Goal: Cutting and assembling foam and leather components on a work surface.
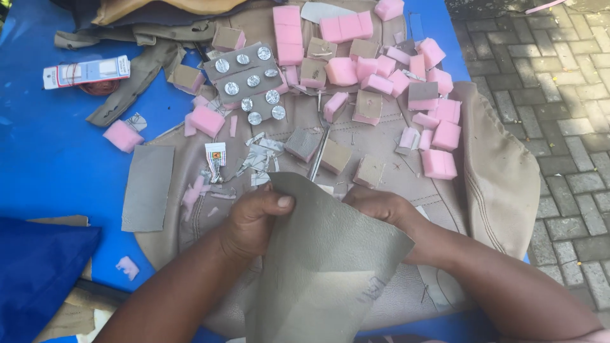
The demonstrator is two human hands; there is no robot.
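Pinching the grey leatherette sheet (324, 254), the left hand (254, 219) shows a closed grip; the right hand (375, 206) lies half hidden behind, its grip unclear.

Both forearms bare, no sleeves, rings or watch.

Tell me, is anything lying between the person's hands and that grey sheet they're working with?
Nothing visible does. The left hand already grips the grey sheet at its upper left edge, thumb on top. The right hand touches its upper right edge, fingers partly hidden behind it. The pink foam blocks lie farther away.
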